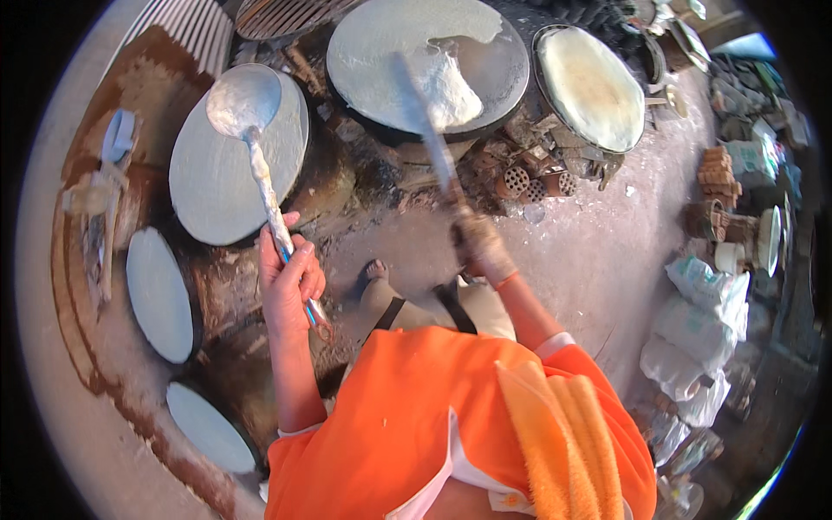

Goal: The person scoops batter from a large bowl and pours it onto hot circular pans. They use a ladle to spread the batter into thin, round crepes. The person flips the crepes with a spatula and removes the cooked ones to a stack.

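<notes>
My left hand (pixel 293 279) is wrapped round the handle of a large ladle (pixel 243 100). The ladle's round, whitish bowl is raised over or near a disc-shaped pan (pixel 234 178) filled with pale grey-white. In my right hand (pixel 482 248), which looks gloved and is blurred, is a long flat spatula (pixel 438 149). Its blade reaches over the big round griddle (pixel 490 74) ahead. A thin white sheet (pixel 373 52) covers much of that griddle. Beside the blade, part of the sheet lies bunched in a white heap (pixel 454 97), and dark metal shows at the right.
Another round pan (pixel 591 87) with a cream-white sheet stands at the right. Two more pale discs (pixel 160 295) line the left. Perforated briquettes (pixel 516 180) and rubble lie below the griddle. White sacks (pixel 700 334) are piled on the right. A slatted rack (pixel 282 13) is at the back.
</notes>
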Motion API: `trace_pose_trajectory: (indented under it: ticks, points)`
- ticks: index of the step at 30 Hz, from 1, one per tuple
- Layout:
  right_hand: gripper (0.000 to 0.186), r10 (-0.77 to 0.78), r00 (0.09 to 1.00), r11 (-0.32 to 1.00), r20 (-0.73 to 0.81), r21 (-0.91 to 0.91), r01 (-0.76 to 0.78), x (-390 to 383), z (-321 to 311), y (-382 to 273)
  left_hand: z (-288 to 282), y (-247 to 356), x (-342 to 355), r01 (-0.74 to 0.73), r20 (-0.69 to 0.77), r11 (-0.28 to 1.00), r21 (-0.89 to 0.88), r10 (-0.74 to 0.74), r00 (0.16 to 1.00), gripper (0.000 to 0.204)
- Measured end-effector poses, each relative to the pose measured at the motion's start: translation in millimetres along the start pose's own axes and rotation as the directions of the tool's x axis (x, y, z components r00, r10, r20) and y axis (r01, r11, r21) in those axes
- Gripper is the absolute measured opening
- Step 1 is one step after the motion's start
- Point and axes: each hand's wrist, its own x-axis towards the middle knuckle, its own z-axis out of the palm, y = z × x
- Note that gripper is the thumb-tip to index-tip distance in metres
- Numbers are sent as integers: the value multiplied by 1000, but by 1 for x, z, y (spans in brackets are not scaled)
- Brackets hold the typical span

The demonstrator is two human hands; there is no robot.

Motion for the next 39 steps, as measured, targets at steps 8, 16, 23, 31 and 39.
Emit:
trace_pose_trajectory:
  ticks: [8, 16, 23, 31, 39]
  points:
    - [34, 80, 997, 954, -6, 291, -75, -29, -128, -78, 65, -10, -34, 16, -120, 997, -75, -25, 992, 34]
    - [40, 60, 997, 998, -41, -20, -61, -27, -75, -18, 81, -46, -3, 45, 21, 999, -21, -44, 999, 41]
    - [38, -77, 990, 987, -120, -148, 59, -13, -189, -101, 97, -47, -12, 57, -108, 996, -69, -64, 992, 45]
    - [54, -316, 945, 911, 83, -252, 327, 11, -193, -41, 158, -59, -10, 8, -133, 994, -111, -23, 991, 37]
    - [44, -62, 984, 984, 166, -157, 89, 9, -255, -110, 190, -70, 16, 86, -29, 996, -4, -86, 996, 41]
